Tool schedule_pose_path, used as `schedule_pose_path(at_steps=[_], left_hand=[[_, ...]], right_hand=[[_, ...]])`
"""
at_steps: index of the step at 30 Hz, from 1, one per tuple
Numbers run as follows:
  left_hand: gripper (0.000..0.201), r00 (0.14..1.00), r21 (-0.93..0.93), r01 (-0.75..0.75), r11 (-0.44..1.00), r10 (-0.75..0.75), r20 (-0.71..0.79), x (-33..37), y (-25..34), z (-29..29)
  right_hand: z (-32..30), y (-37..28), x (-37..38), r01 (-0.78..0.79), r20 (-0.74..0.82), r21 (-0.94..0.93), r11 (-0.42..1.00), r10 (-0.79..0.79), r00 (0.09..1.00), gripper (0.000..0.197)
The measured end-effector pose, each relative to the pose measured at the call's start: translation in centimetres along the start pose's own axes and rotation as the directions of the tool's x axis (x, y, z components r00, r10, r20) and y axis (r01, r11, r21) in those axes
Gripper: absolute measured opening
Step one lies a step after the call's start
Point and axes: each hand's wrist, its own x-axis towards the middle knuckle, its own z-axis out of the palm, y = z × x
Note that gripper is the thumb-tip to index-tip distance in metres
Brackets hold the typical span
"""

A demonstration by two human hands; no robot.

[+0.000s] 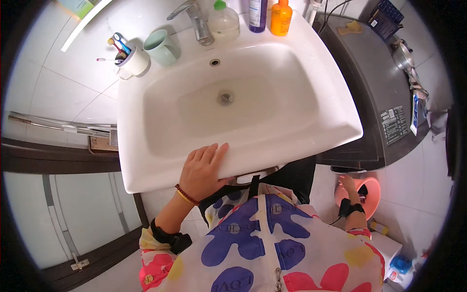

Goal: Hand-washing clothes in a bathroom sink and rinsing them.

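The pink bucket [373,198] stands on the tiled floor to the person's right, below the front of a dark appliance [357,73], with something dark lying inside it; the right hand [348,184] is at the bucket's left rim, its arm stretched down beside the body; it is small and near the edge of the view, so I cannot tell whether its fingers close on the rim or merely touch it; the left hand [200,168] lies open, palm down, on the front edge of the white sink [292,97], fingers together and pointing into the basin, thumb apart, gripping nothing; the basin's drain [225,98] sits near its middle; along the back ledge, from left to right, are a white holder [137,63] with toothbrushes, a pale green mug [163,47], a chrome faucet [198,25], a clear bottle with a green top [224,22], a purple bottle [257,15] and an orange bottle [280,19]; on the appliance to the right, a yellow object [350,27] lies toward the back, and a blue-and-white tube [414,114] lies near the right edge.
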Motion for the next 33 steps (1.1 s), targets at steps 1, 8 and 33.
schedule_pose_path(at_steps=[1,8,33], left_hand=[[0.067,1.000,-0.004,-0.002,1.000,0.002,-0.011,0.0,0.0,-0.1],[0.076,0.978,0.081,-0.163,0.983,0.150,0.148,0.4,0.2,-0.5],[0.053,0.844,-0.335,0.103,0.936,0.096,0.528,7.8,2.3,1.5]], right_hand=[[0.0,-0.5,-0.2,0.226,0.022,-0.119,0.967,-0.225,0.974,0.026],[-1.1,-5.2,-3.1,-0.187,0.005,0.102,0.977,0.187,0.982,0.022],[5.0,8.9,-12.6,-0.386,-0.014,0.886,0.257,0.847,0.531,0.035]])
